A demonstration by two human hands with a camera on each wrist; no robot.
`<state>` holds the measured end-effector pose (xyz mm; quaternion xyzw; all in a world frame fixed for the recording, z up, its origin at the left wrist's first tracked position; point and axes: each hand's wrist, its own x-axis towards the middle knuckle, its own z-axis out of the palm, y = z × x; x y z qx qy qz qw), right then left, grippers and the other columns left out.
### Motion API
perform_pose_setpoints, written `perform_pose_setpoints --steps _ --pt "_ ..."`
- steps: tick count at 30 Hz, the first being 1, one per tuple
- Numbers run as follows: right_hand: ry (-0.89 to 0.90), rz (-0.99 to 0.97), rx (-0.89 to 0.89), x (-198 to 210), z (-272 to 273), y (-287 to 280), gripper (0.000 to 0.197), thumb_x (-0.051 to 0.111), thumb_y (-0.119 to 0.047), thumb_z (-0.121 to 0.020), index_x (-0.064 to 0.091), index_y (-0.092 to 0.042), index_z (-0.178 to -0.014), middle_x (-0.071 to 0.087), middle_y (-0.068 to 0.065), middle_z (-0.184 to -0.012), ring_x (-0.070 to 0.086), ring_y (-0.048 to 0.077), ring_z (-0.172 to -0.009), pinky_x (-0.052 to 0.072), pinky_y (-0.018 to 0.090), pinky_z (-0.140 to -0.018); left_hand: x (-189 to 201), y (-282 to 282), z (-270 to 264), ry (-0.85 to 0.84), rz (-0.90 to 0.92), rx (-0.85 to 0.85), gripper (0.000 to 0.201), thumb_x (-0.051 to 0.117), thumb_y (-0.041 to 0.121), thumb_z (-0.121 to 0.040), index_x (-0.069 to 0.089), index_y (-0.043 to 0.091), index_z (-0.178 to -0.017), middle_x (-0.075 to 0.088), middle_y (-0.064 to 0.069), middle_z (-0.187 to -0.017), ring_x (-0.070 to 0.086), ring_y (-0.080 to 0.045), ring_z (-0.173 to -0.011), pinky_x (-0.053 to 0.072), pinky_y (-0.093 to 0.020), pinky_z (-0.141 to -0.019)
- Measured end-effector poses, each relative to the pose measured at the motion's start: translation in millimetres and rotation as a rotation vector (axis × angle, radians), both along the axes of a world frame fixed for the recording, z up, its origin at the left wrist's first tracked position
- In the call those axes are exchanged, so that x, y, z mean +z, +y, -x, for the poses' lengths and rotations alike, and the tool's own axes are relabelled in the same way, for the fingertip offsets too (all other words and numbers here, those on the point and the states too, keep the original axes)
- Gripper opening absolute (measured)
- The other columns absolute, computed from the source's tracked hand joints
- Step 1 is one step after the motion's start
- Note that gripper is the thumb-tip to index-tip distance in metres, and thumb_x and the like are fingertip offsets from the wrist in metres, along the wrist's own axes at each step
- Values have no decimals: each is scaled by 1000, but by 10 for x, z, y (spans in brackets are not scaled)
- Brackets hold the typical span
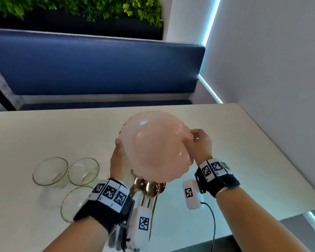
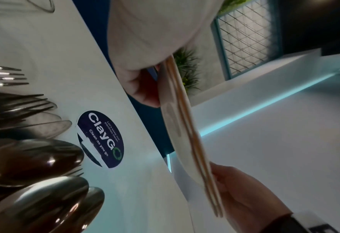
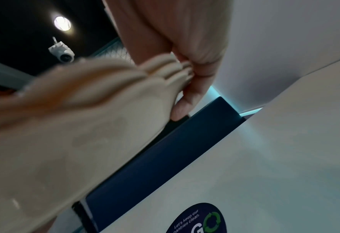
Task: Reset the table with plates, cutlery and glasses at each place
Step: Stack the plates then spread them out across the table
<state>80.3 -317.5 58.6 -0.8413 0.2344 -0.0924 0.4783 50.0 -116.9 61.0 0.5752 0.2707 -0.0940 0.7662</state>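
A round dark-blue sticker (image 2: 100, 139) is lying on my desk (image 2: 51, 52), reading "ClayGo", "Let's keep our pantries clean." and "clean as you go". My wristbands are showing only coded squares.

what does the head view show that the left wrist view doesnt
Only the head view: three glasses standing together on the table, and the blue bench.

Only the left wrist view: fork tines, a round sticker on the table, and that the plates are a stack.

Both: the left hand and right hand gripping the plates' opposite edges, and spoons below.
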Motion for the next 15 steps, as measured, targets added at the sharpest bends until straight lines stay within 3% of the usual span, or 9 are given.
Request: perform_pose_setpoints --steps 3,5,7,8,10,11,13,15 --pt "-8 45 61 24 -305 -44 30 67 -9 -77 63 -3 -106 62 7 -102 58 21 -90 49 32 -86 -78 -59 -222 46 -60 96 65 21 70 -86 50 30 -128 59 -6 -126 56 -31 -112 46 -46 -99" --pt "-4 30 117 33 -507 -85 28 66 -10 -79 62 -3 -105 59 7 -101 56 22 -91 49 33 -86 -120 -86 -369 41 -167 107 76 15 74 -81 50 26 -129 59 -10 -125 55 -33 -114 45 -44 -100" --pt "30 -55 181 53 -703 -94 25 58 -9 -83 55 -3 -107 56 5 -95 54 23 -89 47 34 -78 -166 -86 -513 54 -225 121 79 13 79 -72 52 26 -117 61 -13 -119 56 -34 -110 45 -48 -99" --pt "57 -103 204 73 -794 -86 25 54 -8 -84 52 -3 -109 54 4 -92 53 22 -87 45 32 -73 -155 -71 -583 60 -211 154 75 15 80 -74 53 26 -110 63 -13 -117 58 -34 -108 46 -48 -98" --pt "73 -193 220 117 -939 -41 24 48 -11 -87 46 -5 -111 50 3 -91 50 18 -79 40 28 -61 -130 7 -706 74 -148 245 75 17 71 -86 55 16 -120 61 -17 -122 57 -37 -110 47 -45 -95" --pt "70 -242 223 120 -1012 -16 23 46 -12 -89 44 -7 -111 50 3 -89 49 15 -75 38 27 -57 -84 62 -770 91 -136 281 73 16 64 -91 54 9 -123 60 -19 -121 56 -37 -108 48 -42 -88" --pt "57 -311 210 142 -1134 32 19 42 -16 -93 40 -12 -111 49 0 -84 49 12 -71 37 26 -54 -46 217 -890 132 -154 331 66 14 56 -96 56 9 -116 60 -14 -109 55 -30 -97 42 -30 -74" --pt "17 -462 120 127 -1243 116 17 40 -16 -95 45 -13 -111 54 1 -83 55 17 -75 42 26 -58 -15 396 -1019 121 -150 400 62 15 55 -96 53 11 -116 57 -11 -110 53 -28 -100 41 -32 -80"
